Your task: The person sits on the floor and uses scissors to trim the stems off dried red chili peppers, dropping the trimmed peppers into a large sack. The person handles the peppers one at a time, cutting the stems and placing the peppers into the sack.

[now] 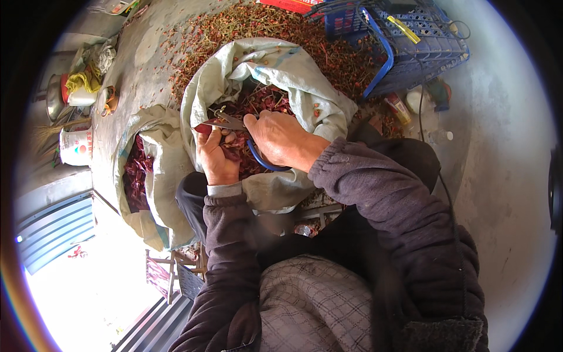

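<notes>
My right hand point(279, 136) grips blue-handled scissors point(231, 122), whose blades point left, over the tip of my left hand. Between the fingers of my left hand point(217, 156) is a dried red chili pepper point(203, 128), its pale stem rising beside the blades. Whether the blades touch the stem cannot be told. Both hands are over the mouth of a white woven sack point(198, 101) with a rolled-down rim. Dark red dried chilies point(268, 100) fill the part of the sack that shows.
A second woven sack point(165, 176) of dried chilies stands at left. Cut stems and caps point(264, 22) cover the floor beyond. A blue plastic crate point(382, 72) with a cable and yellow-handled tool lies at upper right. A white bucket point(75, 147) stands far left.
</notes>
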Demonstrator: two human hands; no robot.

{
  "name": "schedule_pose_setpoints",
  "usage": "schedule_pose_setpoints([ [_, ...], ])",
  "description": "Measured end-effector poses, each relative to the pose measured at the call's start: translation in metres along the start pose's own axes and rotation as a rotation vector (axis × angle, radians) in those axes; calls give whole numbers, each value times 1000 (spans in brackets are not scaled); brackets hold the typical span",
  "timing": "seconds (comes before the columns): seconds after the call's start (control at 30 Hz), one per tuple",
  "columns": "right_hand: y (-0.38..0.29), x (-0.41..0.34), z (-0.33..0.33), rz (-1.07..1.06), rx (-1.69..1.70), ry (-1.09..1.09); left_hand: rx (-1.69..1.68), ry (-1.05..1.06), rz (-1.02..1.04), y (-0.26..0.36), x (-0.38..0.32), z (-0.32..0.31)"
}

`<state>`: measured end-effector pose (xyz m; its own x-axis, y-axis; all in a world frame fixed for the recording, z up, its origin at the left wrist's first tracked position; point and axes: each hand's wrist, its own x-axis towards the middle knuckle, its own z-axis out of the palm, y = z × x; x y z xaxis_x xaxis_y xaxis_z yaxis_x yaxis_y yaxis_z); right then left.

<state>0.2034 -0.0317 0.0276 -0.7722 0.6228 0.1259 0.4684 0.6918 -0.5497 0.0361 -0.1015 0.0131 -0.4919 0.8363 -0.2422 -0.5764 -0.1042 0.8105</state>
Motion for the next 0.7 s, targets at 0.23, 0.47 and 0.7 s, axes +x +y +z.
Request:
schedule_pose_setpoints([
  [0.23,0,-1,-2,-5,13,16,-70,-17,-103,1,0,-3],
  [0.47,2,6,2,51,388,17,-332,-141,-225,5,12,-13],
  [0.7,3,7,-2,53,295,-13,-477,-146,-262,8,11,-10],
])
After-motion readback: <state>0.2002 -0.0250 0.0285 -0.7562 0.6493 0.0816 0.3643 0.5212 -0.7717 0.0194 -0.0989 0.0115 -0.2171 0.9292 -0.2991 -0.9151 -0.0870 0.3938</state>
